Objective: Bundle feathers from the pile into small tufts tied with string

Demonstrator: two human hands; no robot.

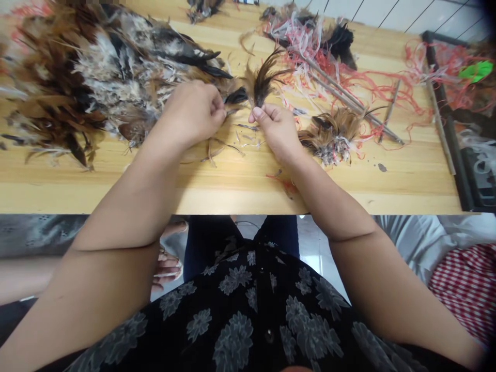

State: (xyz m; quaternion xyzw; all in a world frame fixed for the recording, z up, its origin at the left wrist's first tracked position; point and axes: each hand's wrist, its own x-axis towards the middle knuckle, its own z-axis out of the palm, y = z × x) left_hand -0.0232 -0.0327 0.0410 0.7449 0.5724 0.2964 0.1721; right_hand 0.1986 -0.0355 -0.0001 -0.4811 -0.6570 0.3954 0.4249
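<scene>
Feather tuft (262,81), brown and dark, stands upright and fans out from the top of the right hand (276,129). Thumb and forefinger are pinched tight on its quill ends, so the whole spray sits above the grip, clear of the wooden table (232,186). Just left of the tuft, the left hand (194,113) is curled nearly closed, fingertips nipping the base of a dark feather (237,96) whose tip points at the tuft and almost meets it. Further left of the tuft lies a big loose feather heap (96,67) in brown, white and black. Right of and below the tuft rests a smaller bundle (333,135), quill ends toward the table edge. Behind the tuft to the right lies a tangle of red and white string (310,41) with thin sticks (349,101) across it.
</scene>
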